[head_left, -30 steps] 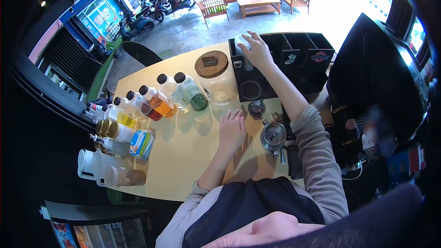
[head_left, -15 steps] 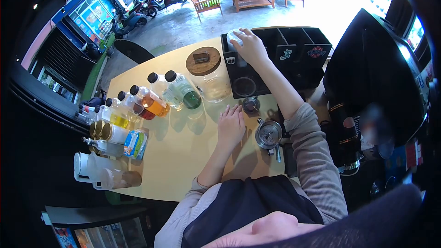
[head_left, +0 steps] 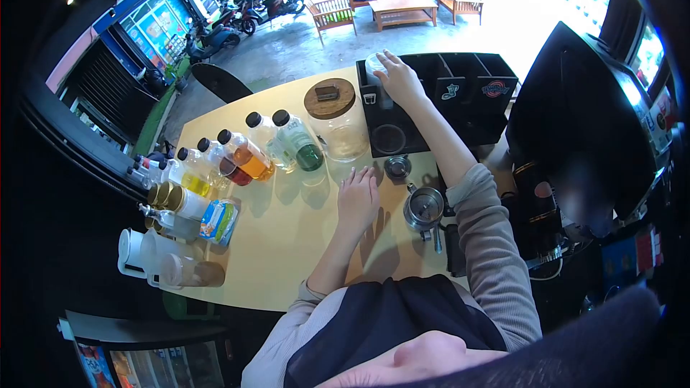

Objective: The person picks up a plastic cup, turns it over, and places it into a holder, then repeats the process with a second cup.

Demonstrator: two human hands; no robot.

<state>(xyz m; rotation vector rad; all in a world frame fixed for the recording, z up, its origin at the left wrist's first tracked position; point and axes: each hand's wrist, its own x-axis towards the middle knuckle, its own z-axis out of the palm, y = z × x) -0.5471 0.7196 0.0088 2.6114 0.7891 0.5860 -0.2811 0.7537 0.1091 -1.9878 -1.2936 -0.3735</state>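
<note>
My right hand [head_left: 399,80] reaches to the left compartment of the black organizer [head_left: 471,116], its fingers around the top of clear plastic cups [head_left: 375,70]. My left hand [head_left: 358,197] lies on the yellow table [head_left: 280,244], fingers spread and holding nothing. Just right of it is a small dark round item [head_left: 397,167]. Closer to my body sits a metal cup [head_left: 424,207], with a metal handle beside it. The glass jar [head_left: 345,136] with a wooden lid [head_left: 330,98] stands beyond my left hand.
Bottles of coloured liquid [head_left: 248,158] line the table's left side, with a tissue pack [head_left: 219,221] and plastic pitchers [head_left: 190,271] nearer. A large black machine [head_left: 575,122] stands at the right. Wooden benches and motorbikes are outside.
The view has shifted slightly, so the table and its objects appear a little further right. My right hand stays at the cups and my left hand remains on the table.
</note>
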